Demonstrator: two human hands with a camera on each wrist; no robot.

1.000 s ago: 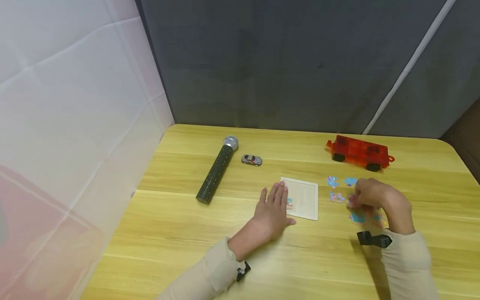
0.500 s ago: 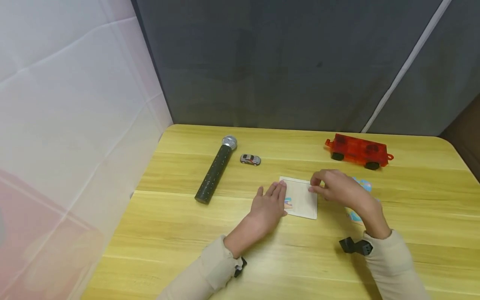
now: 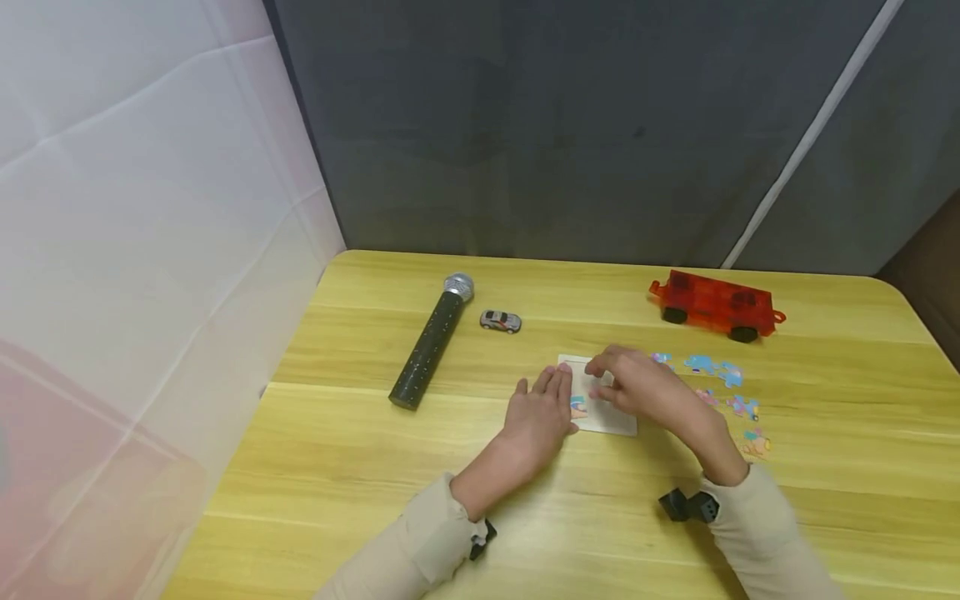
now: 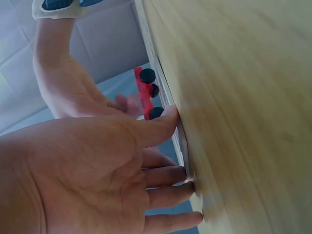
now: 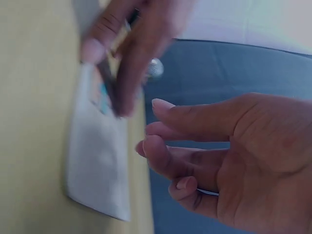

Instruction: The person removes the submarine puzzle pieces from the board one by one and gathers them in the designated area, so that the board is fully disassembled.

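A shallow pale puzzle tray lies on the table. My left hand rests on its left edge with fairly straight fingers. Beside those fingers, at the tray's lower left, sits one blue-and-orange puzzle piece. My right hand hovers over the tray's right part, palm down in the head view. In the right wrist view my thumb and loosely bent fingers stand apart, and no piece shows between them. Several loose puzzle pieces lie right of the tray, some partly hidden by my right hand and forearm.
A red translucent toy wagon stands at the back right. Behind the tray lies a small silver toy car. A black speckled microphone lies further left. A dark panel rises behind the table.
My right hand has moved left from the loose pieces to over the tray, its thumb and index finger spreading apart. My left hand has stayed at the tray's left edge.
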